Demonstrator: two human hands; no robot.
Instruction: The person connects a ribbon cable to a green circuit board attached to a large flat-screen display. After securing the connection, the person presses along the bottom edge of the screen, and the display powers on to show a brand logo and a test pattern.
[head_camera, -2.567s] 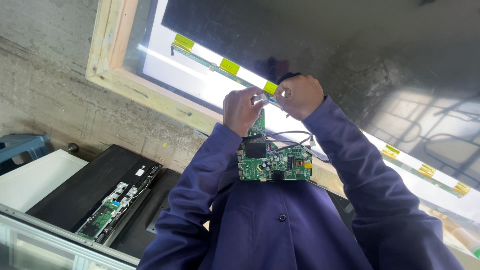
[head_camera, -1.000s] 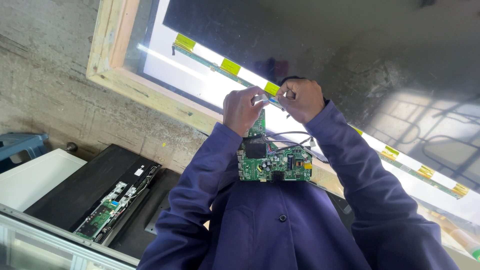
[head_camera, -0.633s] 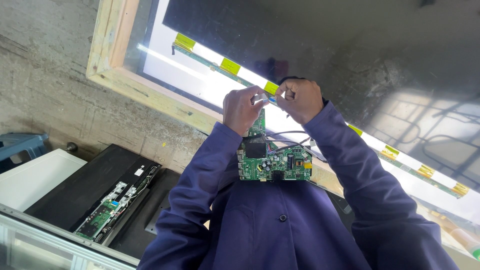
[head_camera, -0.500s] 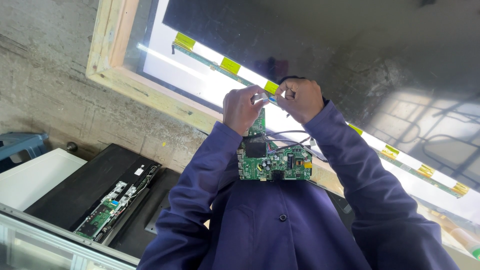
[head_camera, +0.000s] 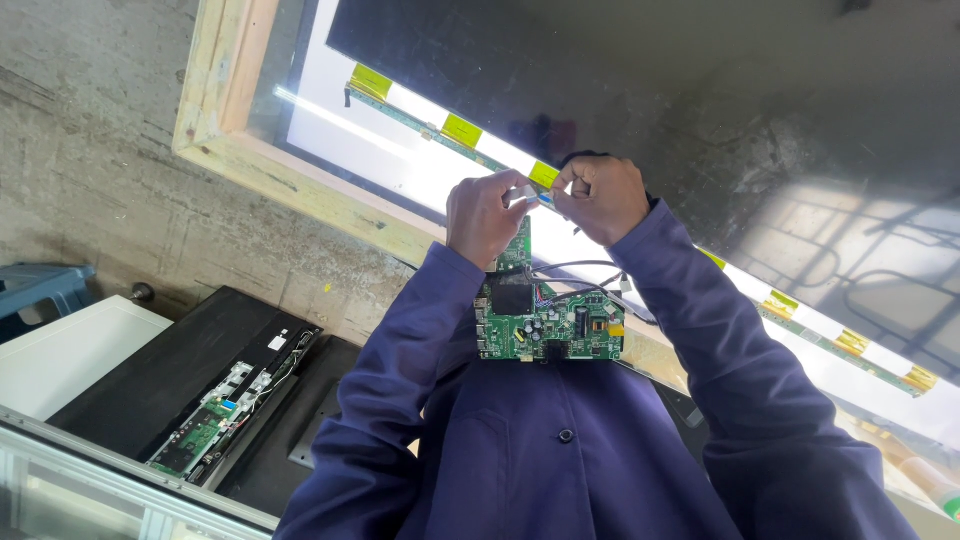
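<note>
My left hand (head_camera: 485, 215) and my right hand (head_camera: 600, 195) meet over the lower edge of a large flat display panel (head_camera: 640, 110). Together they pinch a small white flat ribbon cable end (head_camera: 530, 193) between their fingertips. Just below the hands lies a green circuit board (head_camera: 550, 325) with black chips and thin wires (head_camera: 580, 272), close to my dark blue jacket. A narrow green strip board with yellow tabs (head_camera: 460, 130) runs along the panel's lit white edge under the hands.
The panel sits in a pale wooden frame (head_camera: 300, 170) on a concrete floor (head_camera: 90, 150). At the lower left lies a black screen back with an exposed circuit board (head_camera: 215, 420), beside a white panel (head_camera: 60, 355) and a blue stool (head_camera: 35, 285).
Both hands stay at the same spot on the ribbon cable; only the fingers shift slightly. The circuit board has not moved.
</note>
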